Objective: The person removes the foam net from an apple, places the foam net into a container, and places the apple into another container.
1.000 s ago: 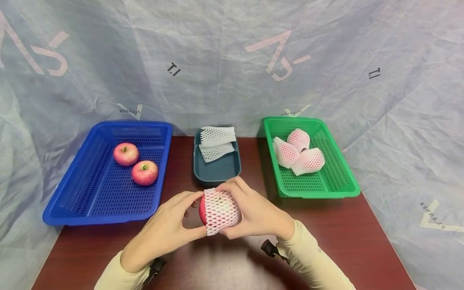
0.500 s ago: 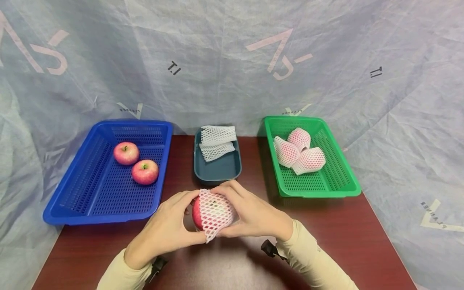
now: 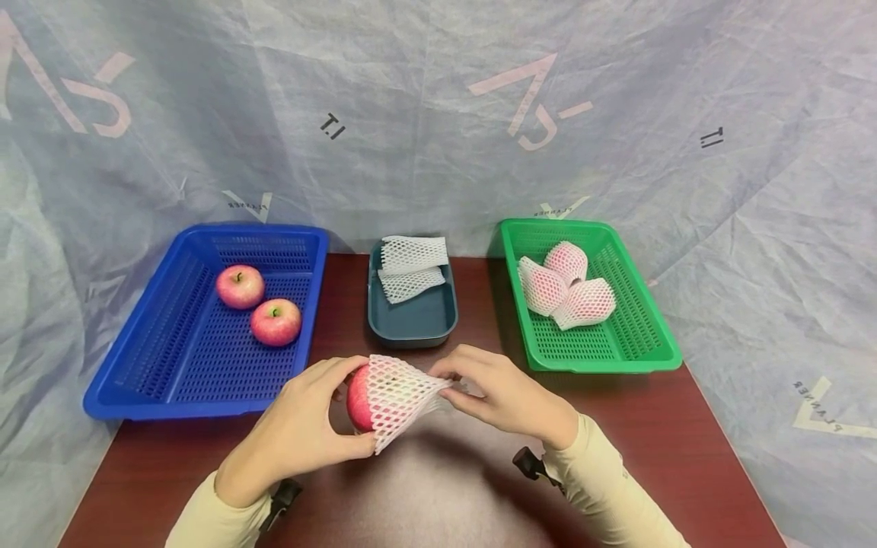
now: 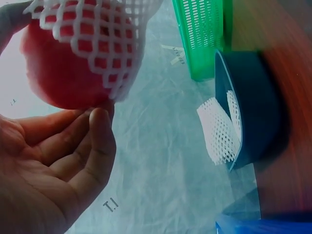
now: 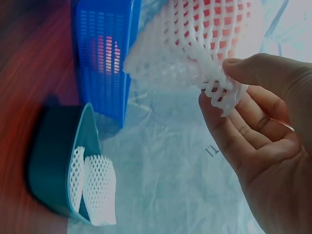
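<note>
A red apple (image 3: 359, 400) sits partly inside a white foam net sleeve (image 3: 400, 392), its bare side turned left. My left hand (image 3: 298, 426) grips the apple and the sleeve's wide edge between thumb and fingers; in the left wrist view the fingertips press under the apple (image 4: 63, 73). With thumb and fingers my right hand (image 3: 503, 392) pinches the gathered narrow end of the net. The right wrist view shows that bunched end (image 5: 222, 95) poking out below the thumb. Both hands hold the apple above the table in front of the dark tray.
At the left stands a blue basket (image 3: 199, 411) with two bare apples (image 3: 275, 322). A dark teal tray (image 3: 412, 327) at the back middle holds two flat net sleeves (image 3: 413, 255). To the right, a green basket (image 3: 603, 365) contains three net-wrapped apples (image 3: 585, 303). Grey cloth hangs behind.
My right hand has slid off the apple to the right and now pinches the net's end, drawing it out to a point. The apple and left hand have shifted slightly left.
</note>
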### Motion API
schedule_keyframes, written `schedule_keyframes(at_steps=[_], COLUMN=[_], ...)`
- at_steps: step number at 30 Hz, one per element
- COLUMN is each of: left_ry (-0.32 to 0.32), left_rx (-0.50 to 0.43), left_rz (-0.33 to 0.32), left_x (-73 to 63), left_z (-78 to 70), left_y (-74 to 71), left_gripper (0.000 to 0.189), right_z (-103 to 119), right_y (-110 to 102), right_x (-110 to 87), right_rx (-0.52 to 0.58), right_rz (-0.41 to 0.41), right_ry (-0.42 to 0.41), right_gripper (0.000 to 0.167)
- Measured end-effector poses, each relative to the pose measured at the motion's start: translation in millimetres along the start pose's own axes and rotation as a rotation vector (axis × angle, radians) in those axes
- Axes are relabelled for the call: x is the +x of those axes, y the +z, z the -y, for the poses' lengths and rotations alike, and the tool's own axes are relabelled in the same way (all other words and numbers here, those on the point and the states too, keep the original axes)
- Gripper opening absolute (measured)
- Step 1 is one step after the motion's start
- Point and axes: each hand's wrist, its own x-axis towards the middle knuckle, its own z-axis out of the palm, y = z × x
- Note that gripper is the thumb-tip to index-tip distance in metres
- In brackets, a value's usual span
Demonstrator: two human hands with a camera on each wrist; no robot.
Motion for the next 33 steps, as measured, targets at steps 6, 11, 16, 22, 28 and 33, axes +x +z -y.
schedule_keyframes(at_steps=[6, 11, 16, 22, 28, 33], left_ry=[-0.020, -0.068, -0.080, -0.102, -0.114, -0.120], left_rx=[0.027, 0.036, 0.039, 0.048, 0.054, 0.056], left_rz=[0.025, 0.019, -0.010, -0.020, -0.030, -0.023], left_x=[-3.6, -8.1, -12.3, -18.1, -22.1, -25.1], left_z=[3.1, 7.2, 12.6, 17.7, 21.3, 22.8], left_y=[-3.7, -10.9, -16.9, -20.0, -20.4, -20.1], left_gripper=[0.083, 0.081, 0.080, 0.081, 0.083, 0.083], right_z=[-4.7, -10.7, -14.8, -21.9, -51.3, -85.6], right_y=[-4.9, -10.3, -16.0, -21.0, -16.0, -13.8], right_x=[-9.0, -19.0, -24.9, -16.6, 14.0, 42.7], right_rx=[-0.020, -0.035, -0.069, -0.170, -0.250, -0.291], right_rz=[-0.013, -0.023, -0.048, -0.039, -0.042, -0.029], right_ry=[0.027, 0.064, 0.069, 0.091, 0.143, 0.208], right_gripper=[0.020, 0.022, 0.026, 0.026, 0.022, 0.018])
